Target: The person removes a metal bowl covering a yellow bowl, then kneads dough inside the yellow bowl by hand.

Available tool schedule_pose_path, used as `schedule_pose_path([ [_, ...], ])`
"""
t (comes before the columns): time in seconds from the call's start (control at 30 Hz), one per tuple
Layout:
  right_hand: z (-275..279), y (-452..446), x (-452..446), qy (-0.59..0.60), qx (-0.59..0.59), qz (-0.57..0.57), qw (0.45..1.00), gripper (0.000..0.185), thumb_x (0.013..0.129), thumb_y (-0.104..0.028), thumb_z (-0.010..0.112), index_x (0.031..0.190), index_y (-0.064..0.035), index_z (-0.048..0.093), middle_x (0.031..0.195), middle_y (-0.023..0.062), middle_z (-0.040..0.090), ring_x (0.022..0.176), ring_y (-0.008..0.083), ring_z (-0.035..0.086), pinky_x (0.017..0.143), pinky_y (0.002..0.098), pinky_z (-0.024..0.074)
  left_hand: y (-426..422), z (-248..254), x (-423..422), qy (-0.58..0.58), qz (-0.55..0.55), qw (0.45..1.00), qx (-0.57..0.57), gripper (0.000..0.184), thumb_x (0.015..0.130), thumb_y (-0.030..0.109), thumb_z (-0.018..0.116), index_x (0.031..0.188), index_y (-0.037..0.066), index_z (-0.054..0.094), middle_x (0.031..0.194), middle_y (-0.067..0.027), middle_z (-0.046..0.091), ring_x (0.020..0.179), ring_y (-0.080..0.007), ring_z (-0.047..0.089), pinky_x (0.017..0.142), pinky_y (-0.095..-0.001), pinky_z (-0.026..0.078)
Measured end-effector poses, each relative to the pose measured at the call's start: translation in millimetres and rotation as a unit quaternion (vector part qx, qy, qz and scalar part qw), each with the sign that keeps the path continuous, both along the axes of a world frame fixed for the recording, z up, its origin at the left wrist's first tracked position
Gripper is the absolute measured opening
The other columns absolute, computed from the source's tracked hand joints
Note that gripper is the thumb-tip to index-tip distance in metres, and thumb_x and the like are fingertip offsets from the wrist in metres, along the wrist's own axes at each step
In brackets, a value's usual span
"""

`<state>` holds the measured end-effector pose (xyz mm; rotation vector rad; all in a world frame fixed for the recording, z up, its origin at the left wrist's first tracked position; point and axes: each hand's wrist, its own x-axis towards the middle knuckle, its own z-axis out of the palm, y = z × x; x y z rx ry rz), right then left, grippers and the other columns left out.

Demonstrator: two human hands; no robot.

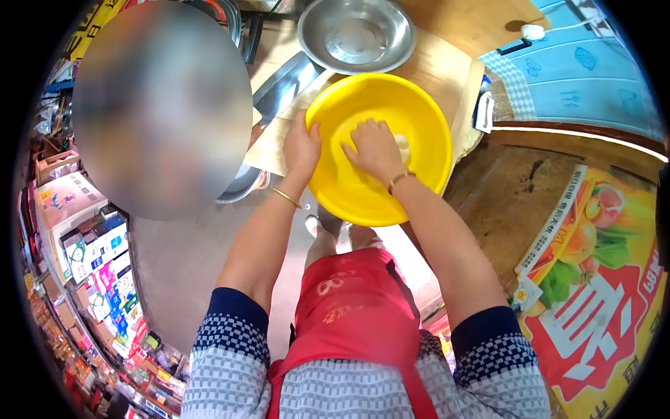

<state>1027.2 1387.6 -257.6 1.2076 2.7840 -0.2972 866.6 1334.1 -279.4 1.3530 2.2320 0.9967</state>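
A wide yellow basin [426, 178] is in front of me, partly over the edge of the wooden table. My left hand [302, 148] grips its left rim, thumb on the inner side and fingers around the outside. Inside the basin, a pale lump of dough [403, 148] shows just right of my right hand [377, 148]. The right hand is knuckles-up with bent fingers pressed down on the dough, thumb out to the left. Most of the dough is hidden beneath that hand.
A steel bowl [356, 35] stands behind the basin on the wooden table [447, 66]. A cleaver-like metal blade [285, 84] lies to the left. Shelves of packaged goods [105, 279] line the far left. A blurred round patch hides the upper left. A printed yellow poster [593, 293] is at right.
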Motion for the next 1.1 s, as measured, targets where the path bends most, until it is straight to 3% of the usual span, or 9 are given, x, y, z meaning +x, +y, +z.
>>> schedule_pose_path([
  [0.07,-16.3,-22.1,30.5,0.138,0.078,0.067,0.985,0.024,0.083,-0.029,0.063,0.074,-0.0077,0.068,0.087,0.0085,0.066,0.086,0.0249,0.059,0.084,0.0410,0.0427,-1.1,-0.3,0.3,0.006,0.003,1.000,0.014,0.023,0.088,0.016,0.060,0.109,0.008,0.054,0.092,-0.0220,0.064,0.086,-0.0436,0.061,0.071,-0.0498,0.047],
  [0.2,-31.4,-39.3,39.7,0.125,0.028,0.033,0.991,0.018,0.078,-0.025,0.067,0.070,-0.0091,0.066,0.077,0.0056,0.063,0.081,0.0230,0.059,0.082,0.0409,0.0431,0.7,-0.8,-3.0,-0.029,-0.005,1.000,-0.006,0.025,0.088,0.014,0.059,0.112,0.006,0.055,0.094,-0.0229,0.064,0.087,-0.0441,0.061,0.072,-0.0487,0.048],
  [0.27,-44.5,-35.2,25.5,0.211,0.094,0.000,0.973,0.015,0.075,-0.021,0.068,0.065,-0.0111,0.063,0.070,0.0033,0.060,0.078,0.0219,0.058,0.081,0.0394,0.0434,-3.6,-2.9,-2.6,-0.049,-0.011,0.999,0.005,0.026,0.088,0.014,0.059,0.112,0.005,0.054,0.095,-0.0233,0.064,0.087,-0.0443,0.061,0.073,-0.0484,0.048],
  [0.33,-58.0,-20.1,6.5,0.204,0.093,-0.009,0.975,0.015,0.075,-0.021,0.067,0.064,-0.0118,0.063,0.069,0.0032,0.059,0.077,0.0219,0.057,0.080,0.0389,0.0433,1.1,-3.5,-6.9,-0.057,-0.025,0.997,-0.045,0.027,0.089,0.012,0.058,0.113,0.003,0.054,0.097,-0.0240,0.064,0.088,-0.0441,0.061,0.074,-0.0474,0.048],
  [0.37,-62.7,-19.3,-2.0,0.194,0.086,-0.017,0.977,0.014,0.075,-0.021,0.067,0.064,-0.0125,0.062,0.068,0.0031,0.058,0.076,0.0219,0.057,0.079,0.0384,0.0432,1.5,-1.4,-6.2,-0.073,-0.041,0.996,0.012,0.025,0.089,0.011,0.056,0.113,0.003,0.054,0.097,-0.0241,0.063,0.090,-0.0435,0.060,0.074,-0.0464,0.048],
  [0.87,-66.9,11.7,-40.8,0.106,-0.059,0.024,0.992,0.016,0.078,-0.021,0.057,0.073,-0.0121,0.069,0.078,0.0039,0.064,0.081,0.0219,0.057,0.074,0.0372,0.0424,7.4,15.0,-3.4,-0.094,-0.016,0.991,-0.088,0.027,0.091,0.010,0.055,0.117,0.003,0.052,0.099,-0.0232,0.062,0.089,-0.0425,0.061,0.074,-0.0440,0.049],
  [1.1,-71.9,15.9,-49.7,0.153,-0.081,0.045,0.984,0.019,0.075,-0.025,0.060,0.068,-0.0097,0.069,0.074,0.0067,0.065,0.079,0.0234,0.059,0.077,0.0374,0.0450,3.5,6.5,-4.1,-0.075,-0.020,0.996,-0.052,0.028,0.090,0.011,0.056,0.117,0.002,0.052,0.098,-0.0227,0.063,0.089,-0.0426,0.061,0.074,-0.0436,0.049],
])
